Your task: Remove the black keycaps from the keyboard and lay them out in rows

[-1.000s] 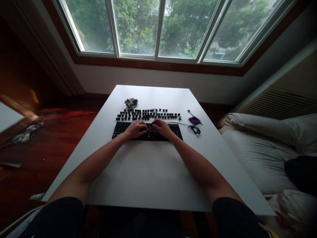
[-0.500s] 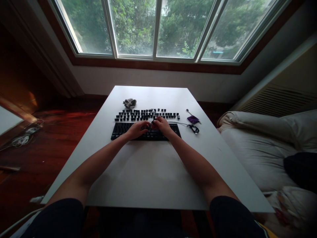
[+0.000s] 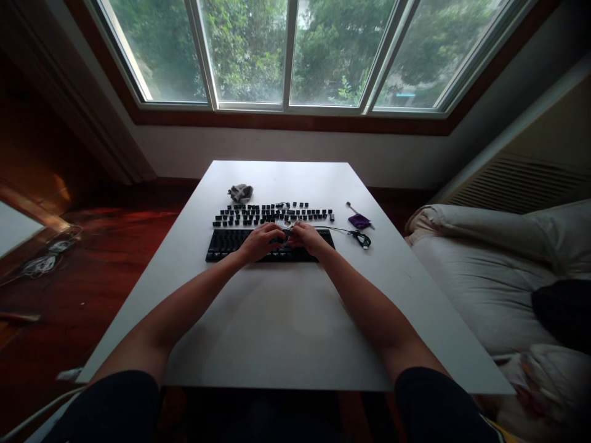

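Note:
A black keyboard (image 3: pixel 226 245) lies across the white table (image 3: pixel 286 320), and both of my hands rest on its middle. My left hand (image 3: pixel 259 241) has its fingers curled and reaches toward the right hand; what it pinches is too small to name. My right hand (image 3: pixel 308 237) is closed on a thin wire tool (image 3: pixel 285 225) that pokes out between the two hands. Rows of loose black keycaps (image 3: pixel 258 215) lie just beyond the keyboard.
A crumpled grey cloth (image 3: pixel 241 192) sits behind the keycaps at the left. A purple pouch (image 3: pixel 359 221), a small stick-like tool (image 3: pixel 351 207) and a coiled black cable (image 3: pixel 360 239) lie right of the keyboard. A white couch (image 3: pixel 489 277) stands at the right, with windows ahead.
My hands drew together at the middle of the keyboard, the left sliding right to meet the right hand. The view shifted slightly.

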Tool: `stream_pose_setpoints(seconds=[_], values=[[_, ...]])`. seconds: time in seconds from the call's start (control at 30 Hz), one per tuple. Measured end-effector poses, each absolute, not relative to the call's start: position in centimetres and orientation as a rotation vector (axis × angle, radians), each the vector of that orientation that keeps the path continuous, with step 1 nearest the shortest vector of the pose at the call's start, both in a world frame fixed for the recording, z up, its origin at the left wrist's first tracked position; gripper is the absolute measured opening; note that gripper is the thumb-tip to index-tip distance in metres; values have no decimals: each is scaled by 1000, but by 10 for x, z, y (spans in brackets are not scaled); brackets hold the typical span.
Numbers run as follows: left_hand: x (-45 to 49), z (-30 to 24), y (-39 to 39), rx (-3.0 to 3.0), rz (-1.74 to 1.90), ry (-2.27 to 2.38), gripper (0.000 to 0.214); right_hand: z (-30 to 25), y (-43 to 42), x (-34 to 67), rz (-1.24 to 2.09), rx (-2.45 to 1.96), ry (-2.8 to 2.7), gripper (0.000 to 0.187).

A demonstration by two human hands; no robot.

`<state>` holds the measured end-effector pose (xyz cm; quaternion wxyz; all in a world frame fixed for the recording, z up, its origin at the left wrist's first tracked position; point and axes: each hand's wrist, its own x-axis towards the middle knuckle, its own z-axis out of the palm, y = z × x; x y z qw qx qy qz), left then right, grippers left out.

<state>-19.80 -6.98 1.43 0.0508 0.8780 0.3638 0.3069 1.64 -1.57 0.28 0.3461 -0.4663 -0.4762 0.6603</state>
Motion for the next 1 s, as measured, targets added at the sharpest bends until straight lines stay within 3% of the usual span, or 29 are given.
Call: stream_pose_setpoints(seconds=[0.4, 1.0], values=[[-186, 1, -5, 2528, 829, 1801, 14, -1, -15, 32, 1663, -1103, -1099, 10], [-162, -5, 29, 2498, 522, 1991, 22, -13, -8, 34, 1678, -1027, -1121, 16]])
